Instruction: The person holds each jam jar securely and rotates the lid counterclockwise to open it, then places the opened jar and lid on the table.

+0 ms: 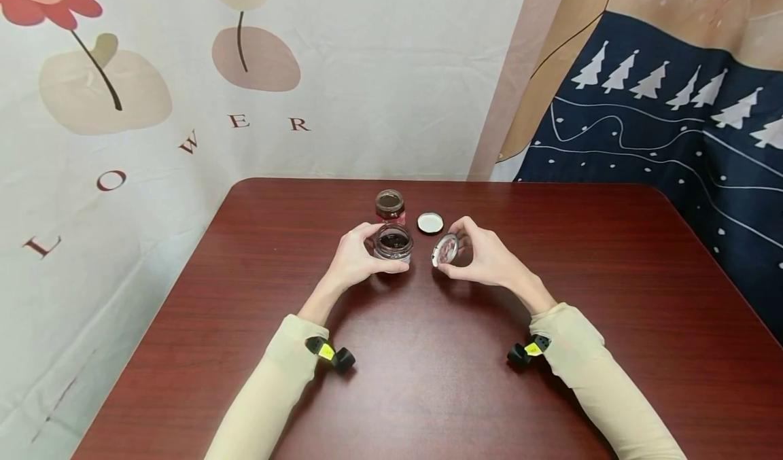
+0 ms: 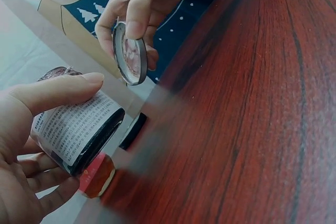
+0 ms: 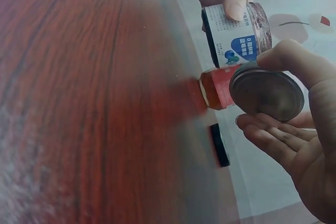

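Note:
My left hand point(image 1: 359, 255) grips an uncapped glass jar point(image 1: 393, 241) of dark jam around its side, thumb toward me. In the right wrist view its white label point(image 3: 231, 38) carries a blue patch and a blueberry picture. To the right, my right hand point(image 1: 484, 256) pinches a round metal lid point(image 1: 445, 249) by its rim, tilted on edge. The lid's inner face point(image 2: 131, 56), smeared with reddish residue, shows in the left wrist view. Jar and lid are apart.
Behind the held jar stands a second open jar point(image 1: 390, 205) with a red label. A lid point(image 1: 430, 223) lies on the table beside it, white inside up. The reddish-brown wooden table point(image 1: 416, 385) reaches back to a printed curtain point(image 1: 391, 73).

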Demonstrator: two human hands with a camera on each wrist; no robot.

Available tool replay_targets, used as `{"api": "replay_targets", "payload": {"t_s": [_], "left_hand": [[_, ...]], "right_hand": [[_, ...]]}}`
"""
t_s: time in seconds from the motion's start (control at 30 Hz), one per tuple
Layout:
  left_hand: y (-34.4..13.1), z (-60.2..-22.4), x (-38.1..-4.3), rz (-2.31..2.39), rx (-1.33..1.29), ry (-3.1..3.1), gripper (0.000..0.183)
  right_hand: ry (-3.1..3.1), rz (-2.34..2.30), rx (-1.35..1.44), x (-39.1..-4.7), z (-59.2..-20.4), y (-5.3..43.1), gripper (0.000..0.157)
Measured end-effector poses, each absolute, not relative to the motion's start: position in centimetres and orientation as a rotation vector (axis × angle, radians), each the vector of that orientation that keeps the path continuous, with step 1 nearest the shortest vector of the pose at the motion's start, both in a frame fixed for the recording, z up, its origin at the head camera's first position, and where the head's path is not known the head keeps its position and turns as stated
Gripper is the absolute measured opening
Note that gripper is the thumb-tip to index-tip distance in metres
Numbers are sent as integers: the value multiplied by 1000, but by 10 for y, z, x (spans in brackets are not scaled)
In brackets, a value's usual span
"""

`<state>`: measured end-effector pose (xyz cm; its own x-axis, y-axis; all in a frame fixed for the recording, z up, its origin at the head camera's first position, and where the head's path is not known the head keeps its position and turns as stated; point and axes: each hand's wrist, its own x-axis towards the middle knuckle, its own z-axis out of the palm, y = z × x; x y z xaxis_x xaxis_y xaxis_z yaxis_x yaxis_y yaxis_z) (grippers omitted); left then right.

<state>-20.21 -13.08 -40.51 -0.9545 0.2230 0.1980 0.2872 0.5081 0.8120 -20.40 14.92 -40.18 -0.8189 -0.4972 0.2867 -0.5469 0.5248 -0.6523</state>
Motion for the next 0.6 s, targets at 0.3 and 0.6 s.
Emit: {"api": "replay_targets", "payload": {"t_s": [0.3, 0.6], "left_hand": [[-132, -409, -204, -1440, -422, -2702, 77], [-133, -412, -204, -1461, -414, -2722, 78]], "right_hand": [[-2704, 1202, 915, -207, -409, 150, 57], [-2740, 1261, 902, -209, -413, 150, 57]]}}
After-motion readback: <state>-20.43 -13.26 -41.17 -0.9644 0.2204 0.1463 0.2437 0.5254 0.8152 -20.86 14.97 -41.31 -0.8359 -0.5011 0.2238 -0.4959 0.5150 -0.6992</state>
